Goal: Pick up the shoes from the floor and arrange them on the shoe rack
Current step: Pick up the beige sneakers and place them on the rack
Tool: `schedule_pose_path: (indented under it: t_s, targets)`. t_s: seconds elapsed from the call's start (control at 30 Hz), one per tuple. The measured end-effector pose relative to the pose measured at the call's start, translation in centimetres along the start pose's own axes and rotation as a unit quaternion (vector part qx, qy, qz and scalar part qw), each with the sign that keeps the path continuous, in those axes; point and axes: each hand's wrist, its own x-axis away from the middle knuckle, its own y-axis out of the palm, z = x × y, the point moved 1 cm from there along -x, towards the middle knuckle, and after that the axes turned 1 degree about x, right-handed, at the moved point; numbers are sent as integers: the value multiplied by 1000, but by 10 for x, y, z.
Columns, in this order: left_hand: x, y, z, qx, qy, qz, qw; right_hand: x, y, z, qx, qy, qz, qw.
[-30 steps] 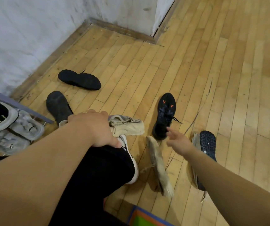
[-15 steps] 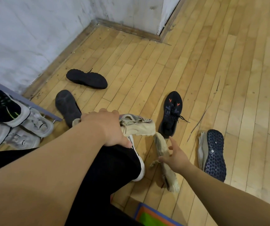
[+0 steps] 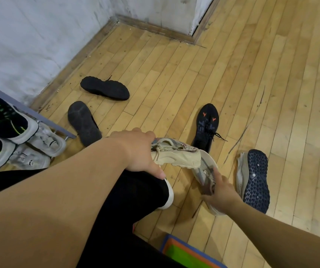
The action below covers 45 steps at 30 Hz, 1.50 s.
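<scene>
Because the pair belongs side by side on the shoe rack (image 3: 47, 121) at my left, my left hand (image 3: 137, 151) is clamped on one beige shoe (image 3: 178, 158), while my right hand (image 3: 220, 192) grips the second beige shoe (image 3: 203, 170) by its collar, down at the floor (image 3: 232, 74).

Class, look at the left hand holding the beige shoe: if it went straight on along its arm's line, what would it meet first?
Probably the black shoe with orange marks, on the floor beyond the beige shoe that the left hand grips. The hand's height is unclear, so it might pass above.
</scene>
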Motion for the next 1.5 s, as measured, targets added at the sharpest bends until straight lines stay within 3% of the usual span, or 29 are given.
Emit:
schedule_pose_path:
  t_s: [0.1, 0.33, 0.53, 0.67, 0.77, 0.93, 1.13, 1.3, 1.5]
  targets:
    - [1, 3, -3, -10, -1, -8, 1000, 6, 11, -3, 23, -6, 45, 999]
    - [18, -1, -16, -26, -10, 8, 1000, 17, -32, -48, -138, -80, 67, 985]
    - [86, -27, -66, -88, -69, 118, 987, 19, -101, -136, -128, -201, 84, 967]
    - [168, -21, -136, -30, -181, 186, 965, 33, -124, -244, -130, -283, 68, 948]
    - [243, 9, -189, 14, -298, 216, 930, 68, -131, -349, -92, -394, 38, 914]
    - [349, 97, -250, 136, -435, 252, 854, 158, -122, -503, -28, -576, -20, 817]
    - [392, 177, -299, 274, -451, 299, 795, 241, -83, -621, 75, -676, -28, 733]
    - [391, 205, -327, 276, -419, 263, 824, 251, -64, -658, 183, -672, -57, 715]
    - [372, 219, -355, 259, -373, 209, 866, 245, -61, -665, 213, -668, -93, 707]
